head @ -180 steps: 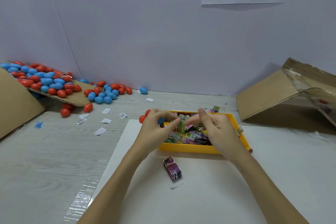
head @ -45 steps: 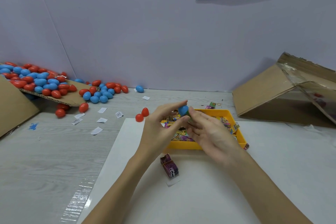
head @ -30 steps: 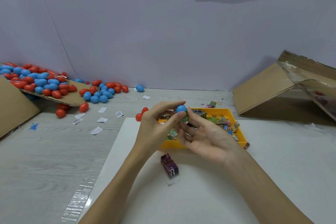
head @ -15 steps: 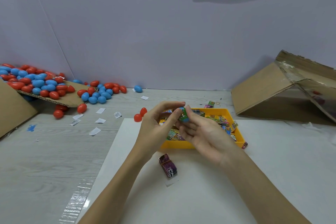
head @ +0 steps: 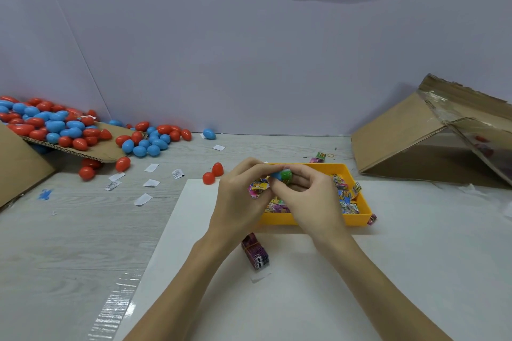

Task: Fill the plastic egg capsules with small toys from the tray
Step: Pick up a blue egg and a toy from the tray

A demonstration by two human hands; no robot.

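Both hands meet above the near-left part of the yellow tray. Left hand has its fingers curled in, with the thumb and fingertips pinching a blue egg capsule half at its left side. Right hand curls toward it from the other side and pinches a small green toy against the open end of that blue half; the two pieces touch, and whether the toy is partly inside cannot be told. A colourful wrapped toy packet shows just below the left fingers, though it is not clear whether the hand holds it or it lies in the tray.

The tray sits on a white sheet on the grey bench, and holds a loose heap of small toys in printed wrappers, mostly at its right side. One small purple packet lies against the tray's outer right corner. A purple bundle of packets lies on the sheet just in front of the tray, between the forearms.

Two red capsules rest on the bench just left of the tray. Further left, a pile of red and blue egg capsules spills off a cardboard flap onto the bench, with a single blue capsule by the wall. Small white paper slips are scattered between the pile and the sheet. A tipped cardboard box lies at the right.
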